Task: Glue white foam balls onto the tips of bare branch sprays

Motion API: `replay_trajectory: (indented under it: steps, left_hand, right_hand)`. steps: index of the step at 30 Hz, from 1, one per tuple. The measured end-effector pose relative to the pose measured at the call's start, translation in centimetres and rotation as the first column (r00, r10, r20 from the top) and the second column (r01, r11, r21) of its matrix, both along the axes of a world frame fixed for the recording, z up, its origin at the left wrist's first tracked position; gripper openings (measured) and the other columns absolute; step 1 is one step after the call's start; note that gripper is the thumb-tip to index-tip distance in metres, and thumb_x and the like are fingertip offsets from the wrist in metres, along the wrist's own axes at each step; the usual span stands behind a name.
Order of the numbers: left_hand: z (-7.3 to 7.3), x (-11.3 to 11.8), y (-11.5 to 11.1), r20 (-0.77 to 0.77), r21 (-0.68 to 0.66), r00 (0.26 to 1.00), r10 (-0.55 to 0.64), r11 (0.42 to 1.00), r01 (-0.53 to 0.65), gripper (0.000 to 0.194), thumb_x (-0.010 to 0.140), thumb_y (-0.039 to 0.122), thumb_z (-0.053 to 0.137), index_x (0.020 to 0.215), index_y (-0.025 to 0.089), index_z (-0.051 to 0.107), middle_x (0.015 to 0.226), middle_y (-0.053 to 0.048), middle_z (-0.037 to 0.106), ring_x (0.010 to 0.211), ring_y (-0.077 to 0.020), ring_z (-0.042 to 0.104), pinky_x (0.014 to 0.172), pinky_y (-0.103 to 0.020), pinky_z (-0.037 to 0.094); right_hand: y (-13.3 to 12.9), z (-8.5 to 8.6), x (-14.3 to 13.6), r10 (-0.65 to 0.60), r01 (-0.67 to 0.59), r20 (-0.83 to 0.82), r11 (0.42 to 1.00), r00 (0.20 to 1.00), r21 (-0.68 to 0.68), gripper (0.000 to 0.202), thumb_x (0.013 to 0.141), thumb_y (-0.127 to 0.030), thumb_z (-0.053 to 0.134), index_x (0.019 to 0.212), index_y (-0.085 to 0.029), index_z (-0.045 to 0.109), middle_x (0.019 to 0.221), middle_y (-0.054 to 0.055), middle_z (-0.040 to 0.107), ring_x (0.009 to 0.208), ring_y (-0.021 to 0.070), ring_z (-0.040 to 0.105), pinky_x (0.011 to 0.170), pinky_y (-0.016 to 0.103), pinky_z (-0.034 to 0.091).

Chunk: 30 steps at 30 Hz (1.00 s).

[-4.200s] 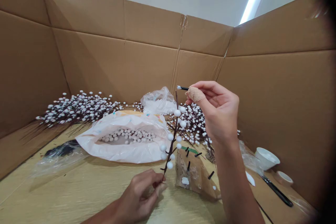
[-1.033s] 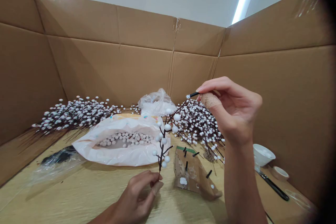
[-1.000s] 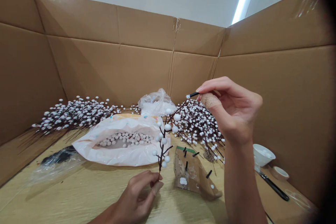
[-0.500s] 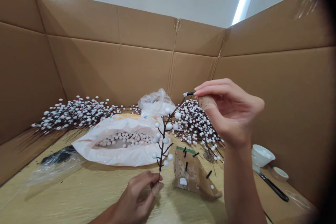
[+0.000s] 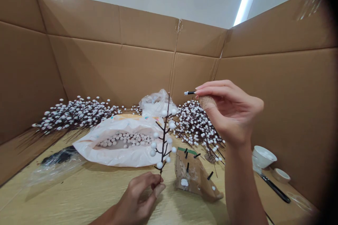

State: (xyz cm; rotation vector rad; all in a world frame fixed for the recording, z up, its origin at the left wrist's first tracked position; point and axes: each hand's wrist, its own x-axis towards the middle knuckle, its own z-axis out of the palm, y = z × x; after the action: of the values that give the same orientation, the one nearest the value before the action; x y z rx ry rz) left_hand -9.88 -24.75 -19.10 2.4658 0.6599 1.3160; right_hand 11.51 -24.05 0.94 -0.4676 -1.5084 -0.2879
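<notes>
Left hand (image 5: 145,195) has the berry branch (image 5: 163,137) up from its fingertips. Right hand (image 5: 228,109) sits higher, to its right, with our stick (image 5: 191,92) out leftward, apart from the branch tip. Past our left hand: ball bag (image 5: 118,160), balls (image 5: 134,137) inside; clear bag (image 5: 155,103) behind. Branch piles: left pile (image 5: 79,112) far left of it, right pile (image 5: 196,123) left of our right hand. Cardboard block (image 5: 181,175), pegs (image 5: 187,167) stuck in: just right of our left hand. Bowl (image 5: 261,161), tape roll (image 5: 276,176): low, right of our right hand.

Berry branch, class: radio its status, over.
Left grip pinching berry branch, upright. Right grip holding black stick, apart from branch. Cardboard block nearby, not between them.
</notes>
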Motion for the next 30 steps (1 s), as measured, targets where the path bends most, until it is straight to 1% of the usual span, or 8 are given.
replay_trajectory:
  steps: [7, 12, 18, 25, 30]
  left_hand:
    - [-0.11, -0.03, -0.05, -0.029, -0.003, 1.0, -0.005, 1.0, 0.005, 0.016, 0.085, 0.007, 0.053, 0.097, 0.018, 0.054, 0.074, -0.003, 0.064, 0.065, -0.0124, 0.062, 0.061, -0.021, 0.05]
    - [-0.08, -0.09, -0.05, -0.04, -0.006, 0.999, -0.008, 1.0, 0.007, 0.014, 0.085, 0.007, 0.053, 0.094, 0.017, 0.054, 0.074, -0.003, 0.064, 0.064, -0.0125, 0.062, 0.061, -0.021, 0.05]
    - [-0.17, -0.11, -0.12, -0.05, -0.011, 0.999, -0.014, 1.0, 0.013, 0.014, 0.085, 0.007, 0.053, 0.094, 0.018, 0.055, 0.075, -0.003, 0.064, 0.066, -0.0126, 0.062, 0.061, -0.021, 0.051]
    - [0.18, 0.04, -0.16, -0.041, 0.002, 0.999, 0.003, 1.0, -0.003, 0.012, 0.085, 0.008, 0.053, 0.092, 0.018, 0.055, 0.074, -0.003, 0.064, 0.065, -0.013, 0.063, 0.061, -0.021, 0.052]
    - [0.31, 0.09, -0.2, -0.027, 0.022, 1.0, 0.0, 1.0, 0.001, 0.015, 0.084, 0.007, 0.054, 0.095, 0.017, 0.055, 0.073, -0.003, 0.065, 0.064, -0.013, 0.063, 0.06, -0.021, 0.052]
  right_hand:
    - [0.05, -0.06, 0.03, 0.013, -0.013, -0.008, 1.0, 1.0, 0.004, 0.025, 0.075, -0.002, 0.061, 0.08, -0.024, 0.071, 0.081, 0.001, 0.07, 0.075, 0.0158, 0.066, 0.068, 0.031, 0.057]
    - [0.01, -0.02, 0.04, -0.001, 0.001, -0.005, 1.0, 1.0, 0.003, 0.023, 0.076, -0.004, 0.061, 0.079, -0.024, 0.071, 0.081, 0.001, 0.07, 0.075, 0.016, 0.066, 0.068, 0.031, 0.058]
    - [-0.19, 0.03, -0.01, 0.037, -0.037, 0.007, 0.999, 0.999, -0.002, 0.023, 0.076, -0.004, 0.061, 0.078, -0.024, 0.072, 0.081, 0.002, 0.07, 0.074, 0.0158, 0.066, 0.066, 0.031, 0.058]
    - [-0.37, 0.09, -0.03, 0.036, -0.035, 0.033, 0.999, 0.999, -0.03, 0.023, 0.073, -0.003, 0.062, 0.077, -0.023, 0.072, 0.081, 0.002, 0.071, 0.073, 0.0167, 0.067, 0.066, 0.032, 0.058]
    - [-0.21, 0.02, -0.05, 0.032, -0.032, 0.015, 0.999, 0.999, -0.011, 0.023, 0.073, -0.003, 0.061, 0.077, -0.024, 0.072, 0.08, 0.001, 0.071, 0.073, 0.0159, 0.067, 0.066, 0.031, 0.057]
